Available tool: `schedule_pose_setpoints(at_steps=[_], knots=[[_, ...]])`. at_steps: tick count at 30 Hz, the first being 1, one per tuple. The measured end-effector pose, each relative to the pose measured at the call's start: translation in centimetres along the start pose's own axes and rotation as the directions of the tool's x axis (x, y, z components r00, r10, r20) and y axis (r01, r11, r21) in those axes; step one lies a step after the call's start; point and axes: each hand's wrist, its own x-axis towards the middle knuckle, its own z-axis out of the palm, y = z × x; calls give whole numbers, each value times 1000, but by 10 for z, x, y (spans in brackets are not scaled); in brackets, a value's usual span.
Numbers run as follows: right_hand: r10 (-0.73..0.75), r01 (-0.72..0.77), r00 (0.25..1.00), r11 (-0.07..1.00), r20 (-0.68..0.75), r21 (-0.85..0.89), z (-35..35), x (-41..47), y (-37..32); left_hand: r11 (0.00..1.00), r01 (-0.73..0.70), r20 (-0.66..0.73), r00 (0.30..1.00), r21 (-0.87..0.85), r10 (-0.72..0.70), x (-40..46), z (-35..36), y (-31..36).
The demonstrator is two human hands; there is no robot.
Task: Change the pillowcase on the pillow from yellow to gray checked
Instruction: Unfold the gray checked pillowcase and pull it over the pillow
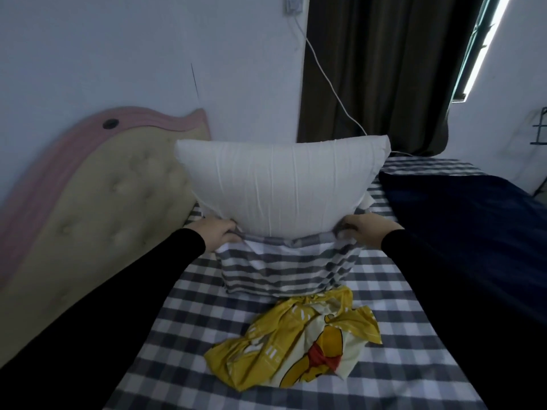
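1. Step in hand: the bare white pillow (281,184) is being sleeved into the gray checked pillowcase (284,267). Only the lower end is in; most of the pillow stands above and beyond the hands.
2. Left hand (217,233) is curled on the case's open hem at the pillow's left corner; right hand (359,230) grips the hem at the right corner. The hem is stretched between them.
3. The yellow pillowcase (299,341) is already off, crumpled on the bed (384,380) just below the hands, touching the case's closed end.
4. Next move, judged: the hem gets pulled up evenly on both sides while the pillow is shaken down; corners likely to bunch.
5. Edges: headboard (97,202) close outside the left hand, dark blanket (461,217) outside the right hand, wall (148,54) and curtain (376,69) beyond the pillow.
6. Open room: upward, and toward the body over the bed.
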Motion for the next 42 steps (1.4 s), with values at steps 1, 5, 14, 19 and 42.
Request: schedule_pose_setpoints(at_steps=[1,5,14,19,42], knots=[[-7,7,1000,1000,11,-3,-5,-6,1,1000,-3,4,1000,-26,3,-2,-3,0],[-61,60,997,998,-54,-27,-27,-19,-6,997,-43,-62,997,-58,39,-9,-19,7],[-218,203,913,976,-346,-78,-45,-46,-24,998,-19,-148,989,-58,10,-37,-62,25],[-156,172,970,983,-188,71,-48,-67,-34,990,119,57,992,-76,-115,-43,-56,29],[-249,138,857,954,-451,-264,-79,-92,-66,945,1,-57,998,-328,-21,-81,-63,65]])
